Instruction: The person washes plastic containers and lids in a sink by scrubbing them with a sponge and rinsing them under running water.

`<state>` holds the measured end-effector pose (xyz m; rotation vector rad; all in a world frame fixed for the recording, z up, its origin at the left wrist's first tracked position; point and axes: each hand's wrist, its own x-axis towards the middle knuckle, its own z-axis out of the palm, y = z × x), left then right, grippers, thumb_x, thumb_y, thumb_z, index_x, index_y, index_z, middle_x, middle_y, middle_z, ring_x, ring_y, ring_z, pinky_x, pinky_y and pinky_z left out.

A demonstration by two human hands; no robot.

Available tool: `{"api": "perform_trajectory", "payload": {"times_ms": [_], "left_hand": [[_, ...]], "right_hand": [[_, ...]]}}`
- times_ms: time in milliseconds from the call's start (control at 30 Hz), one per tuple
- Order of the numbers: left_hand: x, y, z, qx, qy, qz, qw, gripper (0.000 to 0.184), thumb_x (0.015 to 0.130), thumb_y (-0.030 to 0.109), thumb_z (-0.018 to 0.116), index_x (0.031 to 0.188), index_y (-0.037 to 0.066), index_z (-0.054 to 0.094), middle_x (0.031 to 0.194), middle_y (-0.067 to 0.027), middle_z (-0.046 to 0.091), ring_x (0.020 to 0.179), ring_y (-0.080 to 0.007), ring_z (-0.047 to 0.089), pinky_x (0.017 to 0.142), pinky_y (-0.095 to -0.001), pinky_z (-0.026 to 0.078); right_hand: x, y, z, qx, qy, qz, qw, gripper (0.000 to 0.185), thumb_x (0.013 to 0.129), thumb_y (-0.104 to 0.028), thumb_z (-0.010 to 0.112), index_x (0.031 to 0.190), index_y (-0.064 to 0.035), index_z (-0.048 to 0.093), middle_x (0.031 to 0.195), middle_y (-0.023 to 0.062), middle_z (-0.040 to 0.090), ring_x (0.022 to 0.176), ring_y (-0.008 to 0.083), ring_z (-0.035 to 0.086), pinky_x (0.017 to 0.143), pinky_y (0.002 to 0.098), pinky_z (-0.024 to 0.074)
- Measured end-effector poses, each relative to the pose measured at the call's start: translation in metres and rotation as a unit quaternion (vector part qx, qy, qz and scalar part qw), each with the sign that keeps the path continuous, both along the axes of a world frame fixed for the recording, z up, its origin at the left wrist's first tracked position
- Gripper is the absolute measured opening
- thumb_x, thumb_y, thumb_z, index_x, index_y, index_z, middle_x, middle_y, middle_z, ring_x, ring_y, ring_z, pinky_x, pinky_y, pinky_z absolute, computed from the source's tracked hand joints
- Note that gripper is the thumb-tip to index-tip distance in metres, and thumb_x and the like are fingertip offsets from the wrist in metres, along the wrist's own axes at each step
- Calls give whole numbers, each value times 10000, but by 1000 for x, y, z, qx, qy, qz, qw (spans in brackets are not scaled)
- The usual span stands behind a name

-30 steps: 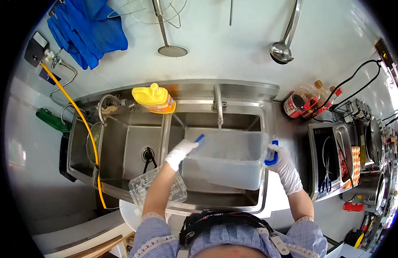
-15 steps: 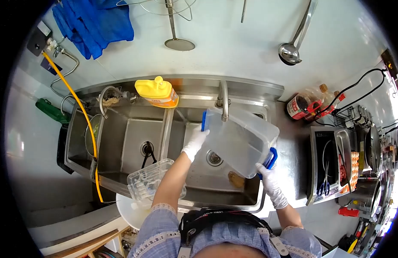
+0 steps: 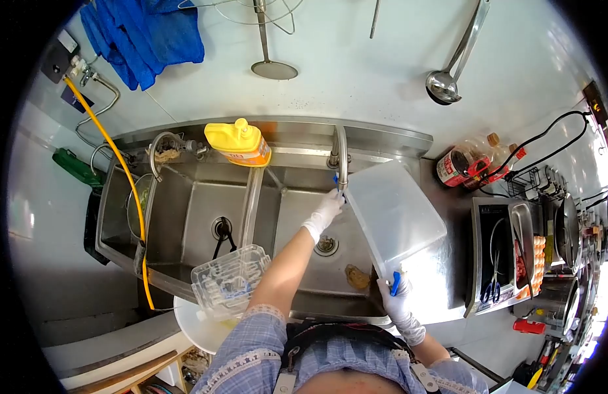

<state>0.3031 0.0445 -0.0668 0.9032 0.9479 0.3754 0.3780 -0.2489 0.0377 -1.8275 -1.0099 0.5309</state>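
A translucent plastic storage box [image 3: 399, 213] with blue handles is tilted over the right edge of the sink's right basin [image 3: 304, 262]. My left hand [image 3: 325, 209], in a white glove, is closed on the box's far left end, just below the tap [image 3: 342, 157]. At the near end, my gloved right hand [image 3: 397, 299] grips the box beside its blue handle [image 3: 396, 282]. The fingers of both hands are partly hidden. Below the box, a brown cloth-like clump [image 3: 358, 276] lies on the basin floor near the drain [image 3: 326, 245].
A yellow jug [image 3: 238, 143] stands behind the basin divider. A clear plastic tray [image 3: 231, 282] rests at the sink's front edge, above a white bucket [image 3: 192, 322]. A yellow hose [image 3: 113, 144] crosses the left basin. Bottles [image 3: 458, 161] and eggs [image 3: 539, 259] are on the right.
The box has shifted right, partly out over the counter, and turned so its side faces up more. My left hand has moved right with it; my right hand is slightly lower and further left.
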Motion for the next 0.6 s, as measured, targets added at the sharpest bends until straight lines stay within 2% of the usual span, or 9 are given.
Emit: {"api": "perform_trajectory", "payload": {"times_ms": [33, 67, 133, 167, 267, 400, 467, 500, 600], "left_hand": [[1, -6, -4, 4, -16, -19, 1000, 239, 887, 168, 510, 1119, 111, 516, 943, 10, 520, 835, -134, 483, 752, -310, 430], [0, -10, -7, 6, -17, -18, 1000, 239, 887, 168, 510, 1119, 111, 516, 943, 10, 520, 835, -134, 483, 752, -310, 430], [0, -18, -8, -59, -93, -11, 994, 244, 886, 188, 528, 1111, 95, 522, 949, 1, 537, 858, -142, 506, 765, -334, 442], [2, -13, -43, -16, -115, -43, 992, 281, 868, 198, 572, 1112, 64, 539, 969, -16, 569, 868, -148, 544, 739, -343, 462], [-6, -14, -96, -90, -183, -21, 979, 316, 856, 212, 599, 1121, 46, 555, 927, -30, 599, 788, -152, 575, 678, -331, 478], [-6, -20, -68, -73, -82, 42, 993, 306, 853, 224, 608, 1084, 25, 587, 882, -32, 618, 698, -150, 575, 626, -310, 481], [-19, -13, -57, 89, -64, 14, 994, 284, 862, 245, 598, 1046, 29, 608, 853, -26, 616, 686, -144, 566, 614, -302, 473], [-26, -10, -49, 143, -57, 7, 988, 279, 865, 252, 594, 1033, 30, 614, 843, -23, 615, 681, -143, 563, 609, -300, 470], [-54, -2, -20, 59, 2, 59, 996, 292, 876, 286, 576, 1001, 28, 630, 841, -19, 622, 714, -137, 572, 632, -299, 462]], "right_hand": [[-2, 0, 2, 24, -20, 6, 999, 219, 714, -16, 686, 838, -69, 514, 758, 79, 518, 670, 224, 508, 611, 325, 422], [-4, -1, 6, 25, -21, 8, 999, 219, 714, -16, 686, 838, -69, 514, 758, 79, 518, 670, 224, 508, 611, 325, 422], [-8, -4, 13, 38, -167, 63, 983, 246, 670, -7, 679, 847, -75, 523, 767, 97, 527, 707, 296, 523, 660, 396, 425], [-11, -8, 12, 23, -209, 75, 975, 269, 630, -13, 667, 851, -82, 529, 775, 107, 527, 737, 329, 527, 677, 429, 415], [-19, -15, 6, 19, -249, 116, 961, 315, 579, -5, 643, 850, -94, 509, 787, 88, 524, 759, 299, 526, 713, 397, 400], [-24, -4, 15, 54, -222, 135, 964, 273, 616, 15, 628, 831, -84, 492, 763, 109, 519, 709, 325, 519, 678, 420, 400], [-26, 9, 26, 62, -230, 126, 963, 232, 649, -3, 650, 801, -79, 491, 701, 93, 495, 636, 286, 509, 618, 377, 409], [-29, 15, 35, 27, -142, 102, 984, 224, 677, -12, 659, 831, -69, 506, 688, 76, 493, 614, 245, 502, 599, 344, 409], [-31, 27, 25, -70, 179, 24, 981, 262, 765, -47, 672, 1003, -24, 567, 726, 2, 564, 630, 91, 507, 562, 242, 420]]}}
